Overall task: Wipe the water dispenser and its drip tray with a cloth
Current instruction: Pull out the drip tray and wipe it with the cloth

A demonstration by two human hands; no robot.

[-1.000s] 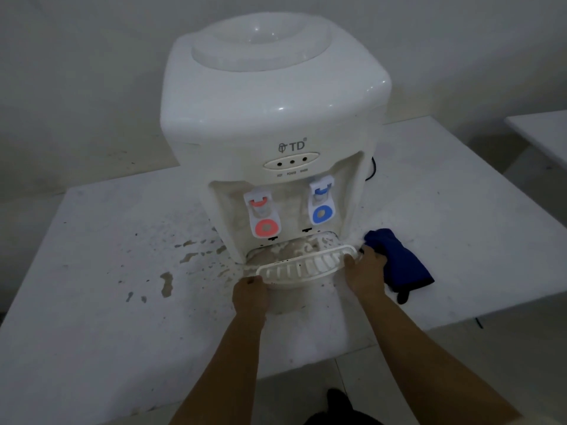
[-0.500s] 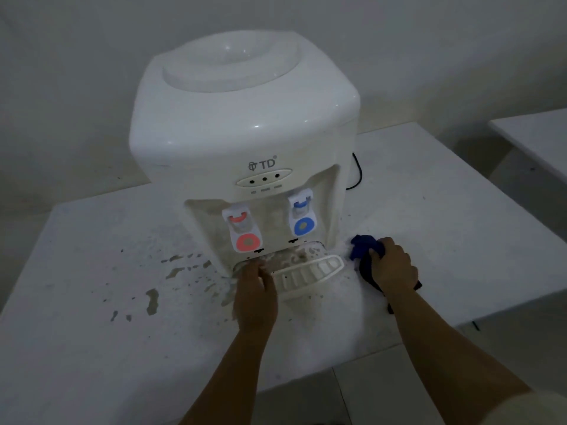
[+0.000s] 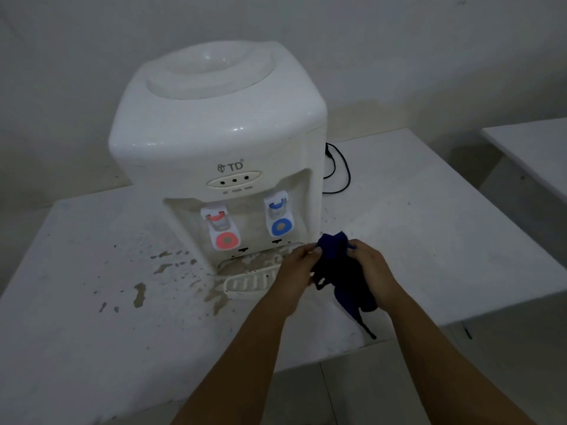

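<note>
Both hands are up in front of the water dispenser [image 3: 217, 142], and between them is the dark blue cloth [image 3: 340, 271]: the left hand [image 3: 299, 271] pinches its upper edge with thumb and fingers, while the right hand [image 3: 372, 271] has its fingers curled round the bunched middle, a loose end hanging down past the counter [image 3: 445, 240] edge. Just behind the left hand sits the white slatted drip tray [image 3: 248, 282] (partly pulled out from the base, under the red tap [image 3: 222, 231] and the blue tap [image 3: 279, 219]), with brown stains [image 3: 139, 294] on the counter to its left and a black cord [image 3: 339, 167] trailing behind.
</note>
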